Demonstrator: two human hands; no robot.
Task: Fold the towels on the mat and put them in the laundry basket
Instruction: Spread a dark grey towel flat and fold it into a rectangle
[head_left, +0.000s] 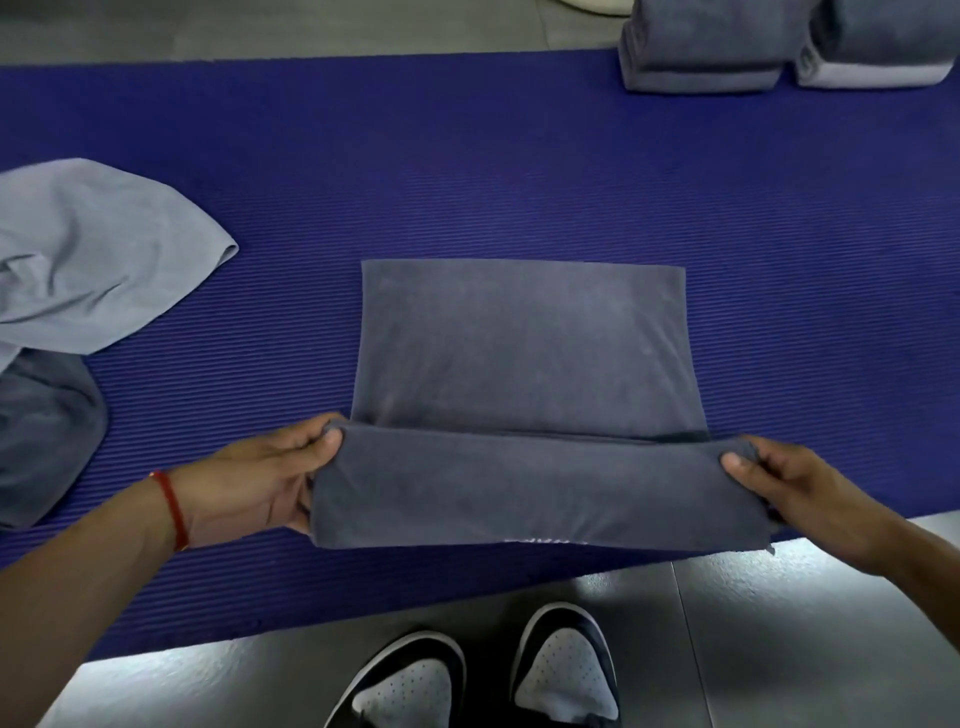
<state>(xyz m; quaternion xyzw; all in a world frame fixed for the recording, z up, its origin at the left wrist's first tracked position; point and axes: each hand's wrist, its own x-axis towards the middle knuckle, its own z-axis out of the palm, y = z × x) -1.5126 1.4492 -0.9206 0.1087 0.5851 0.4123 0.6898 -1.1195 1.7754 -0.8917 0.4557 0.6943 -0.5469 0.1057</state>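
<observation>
Both hands pinch the near fold of the dark grey towel (522, 374): the left hand (260, 480) grips its left end, thumb on top, and the right hand (795, 488) grips its right end. The towel lies mid-mat on the blue mat (467, 156), bare mat beyond. Unfolded towels (88, 249) sit at left; folded towels (727, 47) stand far right; shoes (483, 675) near
</observation>
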